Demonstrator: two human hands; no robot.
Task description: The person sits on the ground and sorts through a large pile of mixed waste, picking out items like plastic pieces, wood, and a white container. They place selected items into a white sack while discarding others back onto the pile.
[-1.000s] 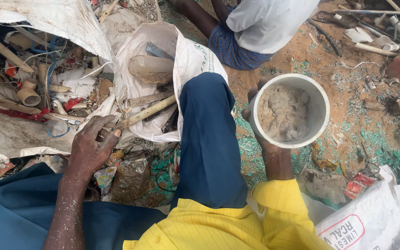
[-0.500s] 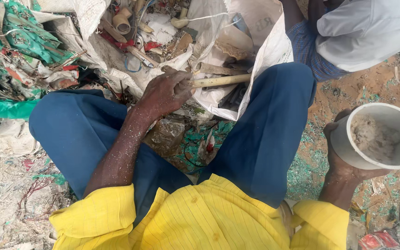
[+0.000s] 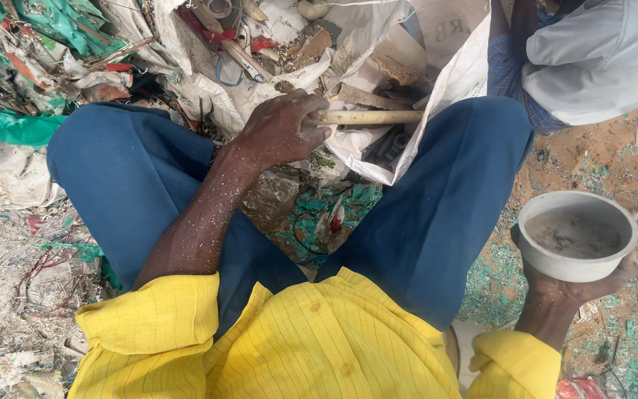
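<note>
I sit on the ground with my legs in blue trousers spread apart. My left hand is closed around one end of a pale tube-like stick that lies across the mouth of a white sack. My right hand cups a white bowl from below, out to my right; the bowl holds greyish gritty matter. The stick's far end rests among scrap pieces inside the sack.
A heap of plastic scrap, pipe bits and torn sacks lies ahead. Green sheeting sits at the left. Another person in a white shirt squats at the upper right. Green flakes litter the dirt.
The view has swung left and down. My left hand went from resting on scrap to gripping the pale stick. The bowl has moved out to the right and tilted level.
</note>
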